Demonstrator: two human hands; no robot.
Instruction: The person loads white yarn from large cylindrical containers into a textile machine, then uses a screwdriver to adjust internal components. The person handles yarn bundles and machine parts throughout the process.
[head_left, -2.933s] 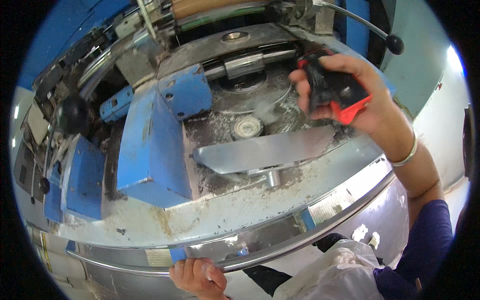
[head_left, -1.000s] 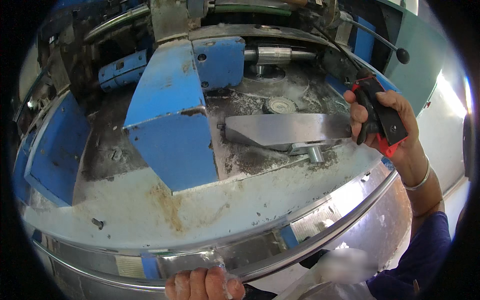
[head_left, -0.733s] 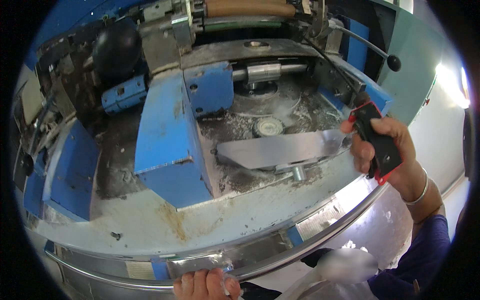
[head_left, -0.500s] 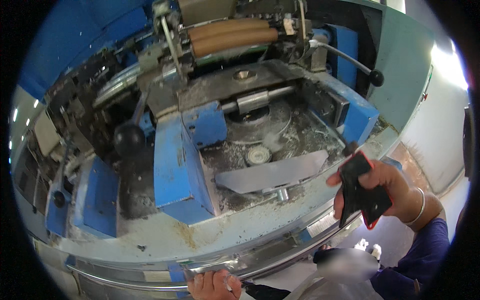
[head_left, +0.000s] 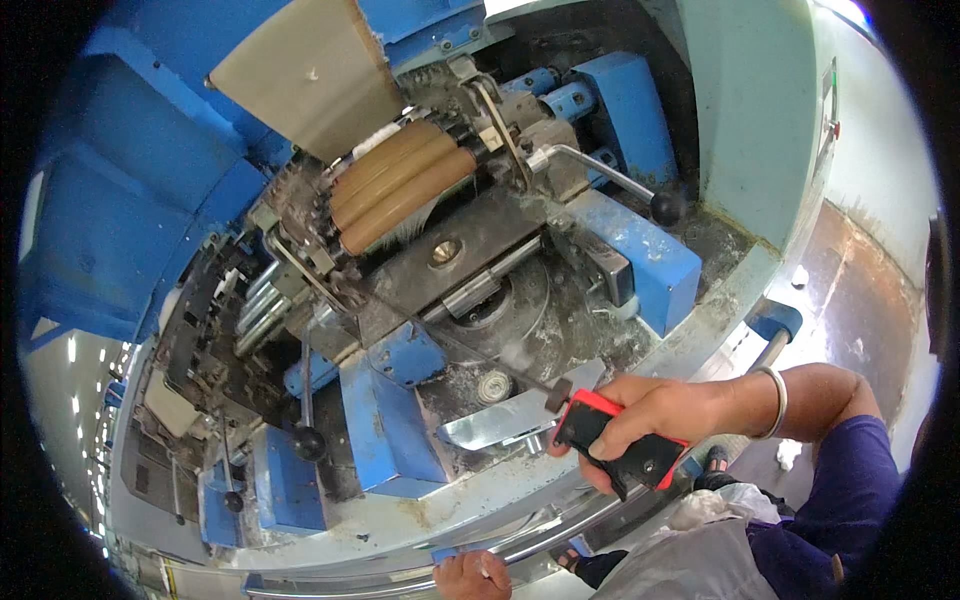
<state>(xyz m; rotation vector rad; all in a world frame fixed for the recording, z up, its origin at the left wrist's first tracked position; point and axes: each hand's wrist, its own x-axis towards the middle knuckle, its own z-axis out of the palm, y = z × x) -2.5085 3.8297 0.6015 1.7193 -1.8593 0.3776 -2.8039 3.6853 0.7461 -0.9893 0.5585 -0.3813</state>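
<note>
My right hand (head_left: pixel 655 415) is closed around a red and black air blow gun (head_left: pixel 622 445) with a long thin nozzle. The nozzle slants up and left over the machine bed, its far part near the brown rollers (head_left: pixel 405 190). Below it are a dusty dark plate (head_left: pixel 505 230) with a brass-coloured hole and a slanted silver metal plate (head_left: pixel 525 412). At the lower edge, my left hand (head_left: pixel 472 577) grips a shiny metal rail (head_left: pixel 545 540) along the machine's front. White fluff lies around the rollers and bed.
Blue blocks (head_left: pixel 390 430) flank the bed. Levers with black ball knobs (head_left: pixel 668 207) stick out on both sides. A beige flap (head_left: pixel 305 75) stands raised above the rollers, beside a blue cover (head_left: pixel 130 190). A pale green side wall (head_left: pixel 750 110) stands at right.
My right hand has brought the blow gun left, over the bed's front edge, with its nozzle now toward the rollers. The view has shifted, and my left hand stays on the rail.
</note>
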